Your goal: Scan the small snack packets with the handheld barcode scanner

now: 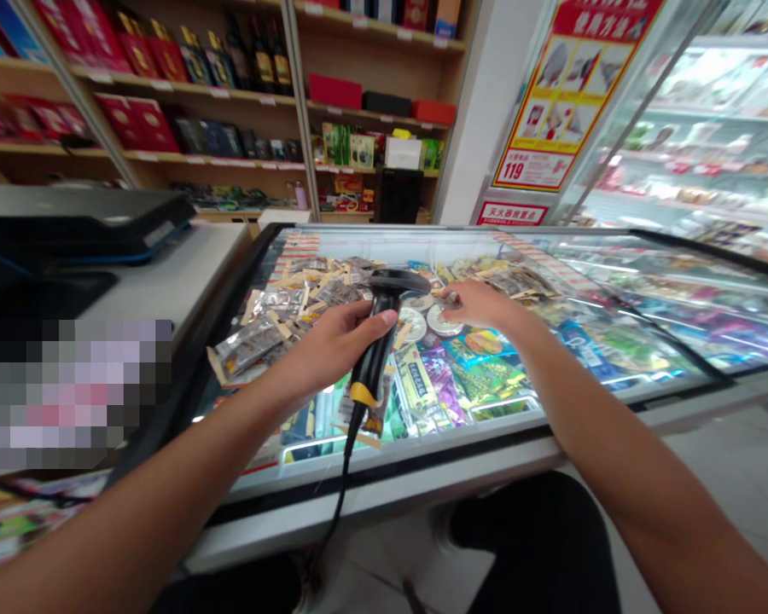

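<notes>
My left hand (340, 343) is closed round the handle of a black and yellow barcode scanner (372, 354). The scanner stands roughly upright over a glass-topped chest, its cable hanging down toward me. My right hand (472, 304) reaches in from the right with fingers bent and apart, at the edge of a round silver disc (444, 321), perhaps a can top. Whether it touches the disc is unclear. A second silver disc (412, 325) lies just left of it. Small brown-and-clear snack packets (253, 348) are heaped on the glass to the left, others (518, 280) behind my right hand.
Colourful packages (416, 384) show through the glass. A counter (221, 256) with a dark flat device (83, 223) stands at the left. Shelves of bottles and boxes (384, 104) line the back. A red and yellow poster (554, 102) and lit shelves (710, 162) are at the right.
</notes>
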Tool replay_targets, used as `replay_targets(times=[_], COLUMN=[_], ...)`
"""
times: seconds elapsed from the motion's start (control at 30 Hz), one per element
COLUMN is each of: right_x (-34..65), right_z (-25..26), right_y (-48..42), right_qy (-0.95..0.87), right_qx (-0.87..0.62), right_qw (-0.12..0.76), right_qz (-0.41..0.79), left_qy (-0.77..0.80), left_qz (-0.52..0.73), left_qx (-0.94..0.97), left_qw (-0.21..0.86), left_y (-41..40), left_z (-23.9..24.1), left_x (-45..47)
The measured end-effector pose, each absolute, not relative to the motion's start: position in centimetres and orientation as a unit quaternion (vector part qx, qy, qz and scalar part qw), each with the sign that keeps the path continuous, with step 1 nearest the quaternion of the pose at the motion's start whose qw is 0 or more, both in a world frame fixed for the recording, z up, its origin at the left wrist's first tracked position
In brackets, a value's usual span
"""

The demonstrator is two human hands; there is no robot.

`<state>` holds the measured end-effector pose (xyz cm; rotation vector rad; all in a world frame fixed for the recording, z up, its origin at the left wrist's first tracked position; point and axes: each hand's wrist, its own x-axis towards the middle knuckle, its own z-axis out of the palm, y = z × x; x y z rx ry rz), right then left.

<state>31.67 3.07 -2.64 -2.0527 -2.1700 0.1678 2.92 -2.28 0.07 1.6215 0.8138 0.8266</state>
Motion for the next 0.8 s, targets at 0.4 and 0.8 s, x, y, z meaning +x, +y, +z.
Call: replay_targets(times=[0.4, 0.8], right_x=[33.1, 34.2], right_z=[-2.9, -2.4], right_y=[3.3, 3.3], right_qy=[-0.656, -0.605], right_qx=[-0.752, -0.796], right_qw=[0.062, -0.010], right_qz=[0.026, -0.012], left_qy=[0.342, 0.344], left_qz=[0.347, 0.348], left_qx=[0.688, 0.684], left_qw=[0.538, 0.541], left_y=[-2.4, -1.9], left_z=[0.2, -0.1], left_x=[2.9, 2.5])
